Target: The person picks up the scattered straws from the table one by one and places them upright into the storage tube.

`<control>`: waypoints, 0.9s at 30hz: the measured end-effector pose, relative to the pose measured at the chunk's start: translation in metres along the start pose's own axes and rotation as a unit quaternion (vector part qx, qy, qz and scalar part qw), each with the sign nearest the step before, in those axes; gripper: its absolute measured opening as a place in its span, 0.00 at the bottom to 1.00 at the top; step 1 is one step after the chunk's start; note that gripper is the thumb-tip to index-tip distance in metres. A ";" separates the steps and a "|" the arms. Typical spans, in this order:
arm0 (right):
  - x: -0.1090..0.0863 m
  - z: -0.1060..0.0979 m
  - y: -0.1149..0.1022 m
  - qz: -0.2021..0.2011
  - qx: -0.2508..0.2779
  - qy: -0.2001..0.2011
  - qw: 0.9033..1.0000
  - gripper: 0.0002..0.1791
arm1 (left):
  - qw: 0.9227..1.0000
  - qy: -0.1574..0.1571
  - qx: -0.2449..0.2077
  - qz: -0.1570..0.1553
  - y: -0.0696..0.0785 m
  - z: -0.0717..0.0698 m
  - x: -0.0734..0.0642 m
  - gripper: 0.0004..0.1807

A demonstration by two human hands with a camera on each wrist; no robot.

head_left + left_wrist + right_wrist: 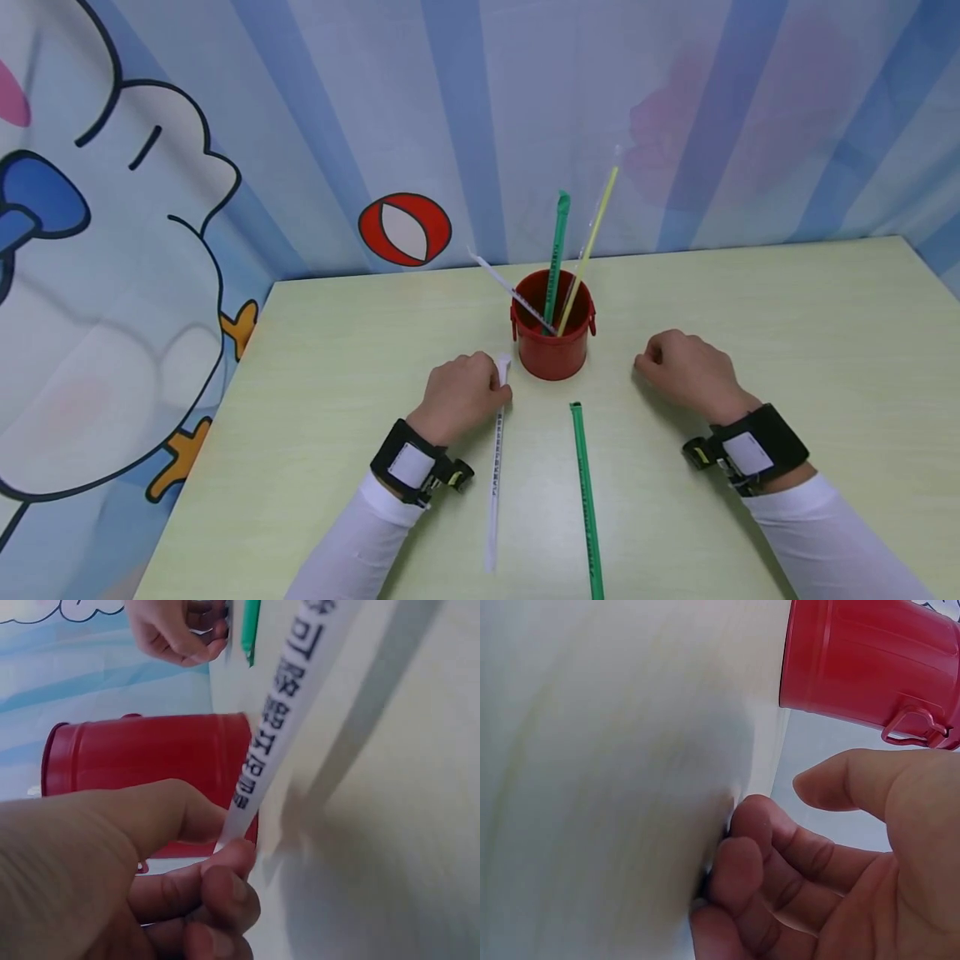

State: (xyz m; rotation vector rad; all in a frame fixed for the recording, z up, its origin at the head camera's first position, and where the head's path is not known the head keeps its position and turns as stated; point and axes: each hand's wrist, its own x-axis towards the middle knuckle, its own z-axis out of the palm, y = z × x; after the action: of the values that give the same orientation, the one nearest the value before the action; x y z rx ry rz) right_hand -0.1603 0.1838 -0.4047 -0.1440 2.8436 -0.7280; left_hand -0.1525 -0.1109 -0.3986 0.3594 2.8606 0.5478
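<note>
My left hand pinches a white paper-wrapped straw near its far end, thumb on one side and fingertips on the other. Dark printed characters run along the wrapper, plain in the left wrist view, where the straw casts a shadow on the table. To the right of the small red bucket, my right hand rests on the tabletop with loosely curled fingers. Nothing is between its thumb and fingers in the right wrist view. Between the two hands lies a green-wrapped straw.
Leaning in the bucket are a green-wrapped straw, a yellow straw in clear wrapping and a white-wrapped straw. The pale wooden table meets a blue striped printed curtain at its back edge.
</note>
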 end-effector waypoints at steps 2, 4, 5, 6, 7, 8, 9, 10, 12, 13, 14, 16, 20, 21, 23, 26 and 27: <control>0.000 0.000 0.000 0.001 -0.001 0.000 1.000 0.13 | 1.000 0.008 -0.011 -0.003 -0.002 -0.004 0.000 0.19; 0.000 0.000 0.001 0.001 -0.001 -0.001 1.000 0.13 | 1.000 0.018 -0.024 -0.006 -0.004 -0.008 0.000 0.20; 0.000 0.000 0.001 0.002 -0.001 -0.001 1.000 0.13 | 0.999 0.026 -0.028 -0.007 -0.005 -0.010 0.000 0.20; 0.000 0.000 0.001 0.003 -0.001 -0.002 1.000 0.13 | 0.999 0.034 -0.033 -0.008 -0.006 -0.013 -0.001 0.20; 0.000 0.000 0.001 0.004 -0.001 -0.003 1.000 0.13 | 0.998 0.044 -0.037 -0.009 -0.007 -0.016 -0.001 0.19; 0.000 0.000 0.000 0.004 -0.001 -0.003 1.000 0.13 | 0.998 0.054 -0.039 -0.009 -0.008 -0.018 -0.002 0.19; 0.000 0.000 0.000 0.004 -0.002 -0.003 1.000 0.13 | 0.997 0.064 -0.041 -0.011 -0.009 -0.021 -0.002 0.19; 0.000 0.000 0.000 0.005 -0.002 -0.004 1.000 0.13 | 0.996 0.077 -0.042 -0.011 -0.010 -0.023 -0.002 0.18; 0.000 0.000 0.000 0.005 -0.002 -0.004 1.000 0.13 | 0.994 0.101 -0.045 -0.009 -0.011 -0.028 -0.003 0.16; 0.000 0.000 0.000 0.005 -0.002 -0.004 1.000 0.13 | 0.993 0.112 -0.048 -0.008 -0.012 -0.029 -0.002 0.15; 0.001 0.000 0.000 0.005 -0.002 -0.003 1.000 0.13 | 0.991 0.122 -0.050 -0.006 -0.013 -0.030 -0.002 0.15; 0.001 0.000 0.001 0.005 -0.002 -0.003 1.000 0.13 | 0.989 0.138 -0.059 -0.004 -0.014 -0.033 -0.002 0.13; 0.000 0.000 0.001 0.005 -0.002 0.000 1.000 0.13 | 0.983 0.160 -0.085 -0.010 -0.017 -0.039 -0.002 0.13; 0.000 0.000 0.001 0.005 -0.001 0.000 1.000 0.13 | 0.982 0.166 -0.092 -0.013 -0.017 -0.040 -0.002 0.12; 0.000 0.000 0.001 0.003 -0.001 0.001 1.000 0.13 | 0.978 0.178 -0.106 -0.013 -0.018 -0.044 -0.003 0.12; 0.000 0.000 0.001 0.001 -0.002 0.002 1.000 0.13 | 0.971 0.202 -0.128 -0.009 -0.018 -0.050 -0.004 0.12; 0.000 0.000 0.001 0.001 -0.002 0.002 1.000 0.13 | 0.968 0.212 -0.135 -0.006 -0.018 -0.052 -0.005 0.12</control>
State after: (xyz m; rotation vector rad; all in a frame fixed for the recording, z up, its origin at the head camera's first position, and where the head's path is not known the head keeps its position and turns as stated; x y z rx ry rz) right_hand -0.1600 0.1845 -0.4046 -0.1397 2.8490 -0.7229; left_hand -0.1641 -0.1463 -0.3578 0.1971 3.1168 1.1190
